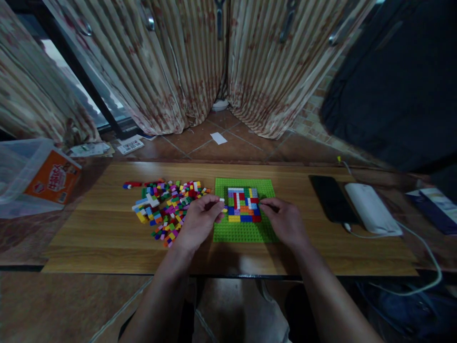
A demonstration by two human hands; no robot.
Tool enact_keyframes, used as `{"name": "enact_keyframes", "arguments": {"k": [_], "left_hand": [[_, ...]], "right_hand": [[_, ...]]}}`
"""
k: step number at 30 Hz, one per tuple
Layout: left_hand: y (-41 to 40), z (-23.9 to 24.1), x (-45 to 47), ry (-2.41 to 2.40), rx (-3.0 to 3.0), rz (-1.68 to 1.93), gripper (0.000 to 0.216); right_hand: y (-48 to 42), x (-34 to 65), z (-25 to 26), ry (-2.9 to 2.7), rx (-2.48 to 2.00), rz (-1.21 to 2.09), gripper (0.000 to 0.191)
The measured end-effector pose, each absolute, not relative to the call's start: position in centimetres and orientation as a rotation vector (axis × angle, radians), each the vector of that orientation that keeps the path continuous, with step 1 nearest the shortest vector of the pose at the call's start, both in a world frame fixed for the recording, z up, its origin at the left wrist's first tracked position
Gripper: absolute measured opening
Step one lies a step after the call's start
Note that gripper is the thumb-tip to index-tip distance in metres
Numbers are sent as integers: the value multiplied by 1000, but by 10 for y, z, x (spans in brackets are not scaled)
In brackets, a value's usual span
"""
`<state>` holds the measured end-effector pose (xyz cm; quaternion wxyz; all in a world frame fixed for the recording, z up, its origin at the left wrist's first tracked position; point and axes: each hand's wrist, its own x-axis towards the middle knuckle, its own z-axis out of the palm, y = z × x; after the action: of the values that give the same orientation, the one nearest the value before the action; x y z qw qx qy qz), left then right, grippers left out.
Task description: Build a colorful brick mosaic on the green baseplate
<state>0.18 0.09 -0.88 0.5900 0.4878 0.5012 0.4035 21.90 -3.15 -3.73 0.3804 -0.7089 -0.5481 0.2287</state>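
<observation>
the brick build (pixel 244 207) sits on a green board (pixel 243 234) on the table (pixel 107 243). a sideways nudge from the right hand (pixel 285 221), fingers drawn narrow at its right edge, might loosen it; whether they hold anything, i cannot tell. it looks nearly square, with no clear long axis, sides parallel to the board's. the left hand (pixel 199 220) pinches a tiny white brick (pixel 222 200), which could slip.

Both forearms (pixel 160 295) bare, tapering to wrists (pixel 187 250); fingers (pixel 215 209) uncovered.
</observation>
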Motion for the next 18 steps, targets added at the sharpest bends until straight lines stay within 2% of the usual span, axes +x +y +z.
{"name": "enact_keyframes", "arguments": {"k": [11,18], "left_hand": [[0,-10,-1,1164,1154,929,23],[1,-15,-1,1141,1121,958,21]], "right_hand": [[-27,215,-42,-1329,-1752,593,20],[-26,221,-46,-1220,-1764,711,29]]}}
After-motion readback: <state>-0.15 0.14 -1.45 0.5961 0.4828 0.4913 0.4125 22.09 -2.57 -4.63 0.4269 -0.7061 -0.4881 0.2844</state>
